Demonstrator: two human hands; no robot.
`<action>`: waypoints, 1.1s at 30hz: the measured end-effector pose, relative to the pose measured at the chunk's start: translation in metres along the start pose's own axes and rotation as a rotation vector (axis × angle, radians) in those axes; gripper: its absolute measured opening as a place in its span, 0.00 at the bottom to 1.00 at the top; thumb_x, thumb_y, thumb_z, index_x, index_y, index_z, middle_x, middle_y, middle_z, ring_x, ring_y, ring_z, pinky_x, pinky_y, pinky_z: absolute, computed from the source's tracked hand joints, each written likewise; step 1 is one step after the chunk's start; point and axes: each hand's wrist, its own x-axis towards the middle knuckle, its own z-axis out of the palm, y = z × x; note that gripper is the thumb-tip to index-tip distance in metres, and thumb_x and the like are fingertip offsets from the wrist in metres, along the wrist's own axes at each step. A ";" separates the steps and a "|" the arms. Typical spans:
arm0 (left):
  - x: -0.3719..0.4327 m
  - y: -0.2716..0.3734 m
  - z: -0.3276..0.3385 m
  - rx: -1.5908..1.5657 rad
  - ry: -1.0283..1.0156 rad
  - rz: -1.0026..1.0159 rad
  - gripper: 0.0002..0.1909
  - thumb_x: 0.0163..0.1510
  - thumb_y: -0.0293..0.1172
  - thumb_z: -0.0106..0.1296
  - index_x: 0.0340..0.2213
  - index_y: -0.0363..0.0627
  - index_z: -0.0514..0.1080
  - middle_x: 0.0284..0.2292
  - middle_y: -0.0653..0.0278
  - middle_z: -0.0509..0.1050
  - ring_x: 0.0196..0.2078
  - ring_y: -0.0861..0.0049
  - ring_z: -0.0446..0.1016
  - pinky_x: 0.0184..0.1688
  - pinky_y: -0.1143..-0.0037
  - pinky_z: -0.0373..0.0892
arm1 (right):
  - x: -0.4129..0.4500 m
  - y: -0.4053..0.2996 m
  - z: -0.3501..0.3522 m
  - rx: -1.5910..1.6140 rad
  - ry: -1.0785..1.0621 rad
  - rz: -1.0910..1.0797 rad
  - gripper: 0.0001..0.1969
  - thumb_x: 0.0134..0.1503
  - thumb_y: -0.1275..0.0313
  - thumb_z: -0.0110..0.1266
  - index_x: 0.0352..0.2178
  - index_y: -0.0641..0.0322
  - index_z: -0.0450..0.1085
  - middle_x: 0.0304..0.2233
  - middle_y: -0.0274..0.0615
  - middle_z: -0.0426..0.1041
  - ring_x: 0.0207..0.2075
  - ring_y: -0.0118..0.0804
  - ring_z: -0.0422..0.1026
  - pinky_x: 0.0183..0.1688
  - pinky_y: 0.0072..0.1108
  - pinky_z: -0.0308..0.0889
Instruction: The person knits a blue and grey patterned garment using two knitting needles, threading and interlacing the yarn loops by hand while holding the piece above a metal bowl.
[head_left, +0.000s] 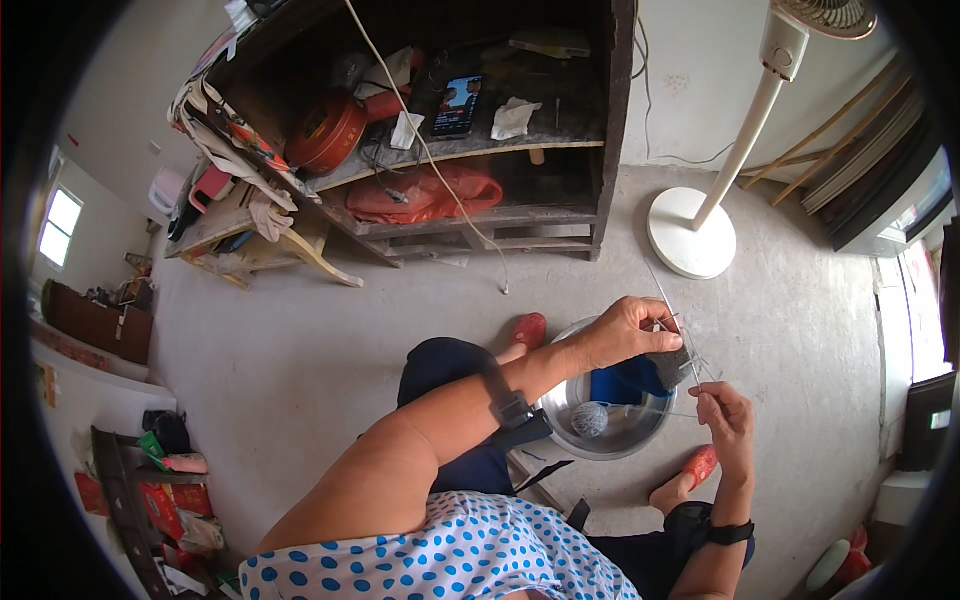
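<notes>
My left hand (646, 328) grips a small piece of grey knitting (670, 366) with thin knitting needles (691, 346) in it. Just below and to the right, my right hand (726, 416) pinches the lower end of a needle, with fingertips close to the knitting. Under my hands stands a round metal basin (555, 409) on the floor. A ball of grey yarn (589, 419) lies inside it, beside a blue cloth item (626, 381). A strand of yarn runs from the basin towards my right hand.
A dark wooden cabinet (611, 135) stands ahead, holding a lit phone (458, 106), a red round tin (327, 133) and a red plastic bag (424, 196). A cable (439, 174) hangs before it. A white stand fan (691, 233) is at the right, a small wooden table (319, 255) at the left.
</notes>
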 end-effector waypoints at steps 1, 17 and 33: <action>0.000 0.001 0.000 0.007 -0.021 0.008 0.08 0.52 0.30 0.59 0.33 0.38 0.76 0.33 0.70 0.74 0.35 0.88 0.72 0.41 0.83 0.68 | -0.001 -0.002 -0.002 0.063 -0.018 0.041 0.07 0.59 0.75 0.51 0.33 0.70 0.73 0.18 0.26 0.62 0.21 0.18 0.57 0.23 0.13 0.52; -0.030 0.047 -0.001 0.031 -0.331 0.226 0.13 0.49 0.32 0.63 0.38 0.47 0.76 0.45 0.69 0.68 0.34 0.89 0.66 0.36 0.84 0.64 | -0.031 -0.045 -0.008 0.212 -0.118 0.108 0.13 0.56 0.67 0.56 0.30 0.72 0.73 0.17 0.25 0.61 0.20 0.17 0.55 0.23 0.14 0.49; -0.110 0.143 0.012 0.360 -0.606 0.373 0.12 0.51 0.34 0.59 0.38 0.45 0.77 0.40 0.62 0.75 0.40 0.73 0.75 0.40 0.77 0.70 | -0.103 -0.101 -0.010 0.322 -0.298 -0.040 0.14 0.57 0.66 0.56 0.27 0.72 0.71 0.17 0.31 0.64 0.18 0.20 0.56 0.20 0.17 0.49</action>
